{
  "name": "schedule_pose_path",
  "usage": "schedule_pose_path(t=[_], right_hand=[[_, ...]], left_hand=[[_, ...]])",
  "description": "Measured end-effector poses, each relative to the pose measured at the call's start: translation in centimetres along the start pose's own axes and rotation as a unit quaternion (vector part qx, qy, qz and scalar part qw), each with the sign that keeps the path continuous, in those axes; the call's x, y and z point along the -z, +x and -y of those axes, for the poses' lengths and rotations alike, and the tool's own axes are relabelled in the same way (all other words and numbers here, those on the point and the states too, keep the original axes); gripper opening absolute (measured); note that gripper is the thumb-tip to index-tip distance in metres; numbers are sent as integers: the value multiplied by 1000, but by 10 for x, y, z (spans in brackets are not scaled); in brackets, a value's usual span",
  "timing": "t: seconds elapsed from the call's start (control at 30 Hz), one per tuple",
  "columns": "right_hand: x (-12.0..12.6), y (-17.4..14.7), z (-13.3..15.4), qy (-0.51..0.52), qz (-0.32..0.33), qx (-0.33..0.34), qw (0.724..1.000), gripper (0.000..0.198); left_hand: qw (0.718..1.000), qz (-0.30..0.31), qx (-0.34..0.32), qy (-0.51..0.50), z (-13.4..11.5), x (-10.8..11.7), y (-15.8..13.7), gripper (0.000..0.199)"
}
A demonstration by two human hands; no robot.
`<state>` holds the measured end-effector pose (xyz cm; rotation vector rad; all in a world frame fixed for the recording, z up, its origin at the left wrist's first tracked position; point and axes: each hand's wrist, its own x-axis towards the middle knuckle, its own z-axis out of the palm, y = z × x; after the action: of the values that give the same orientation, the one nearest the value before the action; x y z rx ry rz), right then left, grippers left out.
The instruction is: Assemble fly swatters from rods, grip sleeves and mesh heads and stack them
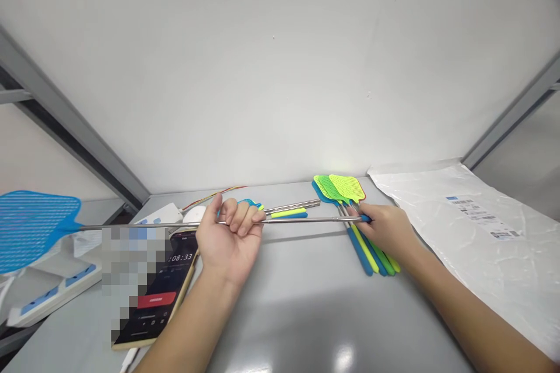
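A blue fly swatter (41, 227) with a long, thin metal rod stretches sideways across the view, its mesh head at the far left. My left hand (231, 239), palm up, has its fingers curled around the middle of the rod. My right hand (382, 230) grips the swatter's blue handle end, most of it hidden in the fingers. Below and behind that hand lies a fanned pile of fly swatters (345, 189) with yellow, green and blue heads and handles. Behind my left hand rest more metal rods (293, 207) with yellow and blue handles (289, 214).
On the left, a phone (161, 291) showing a timer lies beside white power strips (56, 297) and a round white object (193, 215). A white plastic mailing bag (472, 239) with a label covers the right side of the grey table (297, 303). Metal posts stand at both sides.
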<state>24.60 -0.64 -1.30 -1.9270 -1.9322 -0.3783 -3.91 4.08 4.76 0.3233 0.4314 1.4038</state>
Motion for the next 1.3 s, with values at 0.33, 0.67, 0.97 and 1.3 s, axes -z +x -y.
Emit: schedule_pose_path(t=[0.33,0.67,0.97,1.3], right_hand=[[7,-2,2,5,-23,-26,999,43],[8,-4,8,-23,-5,-45,999,45],[7,-6,17,-59,-15,-65,996,47],[9,-9,31,-63,35,-60,996,40]], left_hand=[[999,-34,-28,-3,13,-30,13,40],[995,-66,-80,8,34,-40,21,40],[992,-61,-107,2,36,-48,17,40],[995,-72,-67,26,66,-40,15,40]])
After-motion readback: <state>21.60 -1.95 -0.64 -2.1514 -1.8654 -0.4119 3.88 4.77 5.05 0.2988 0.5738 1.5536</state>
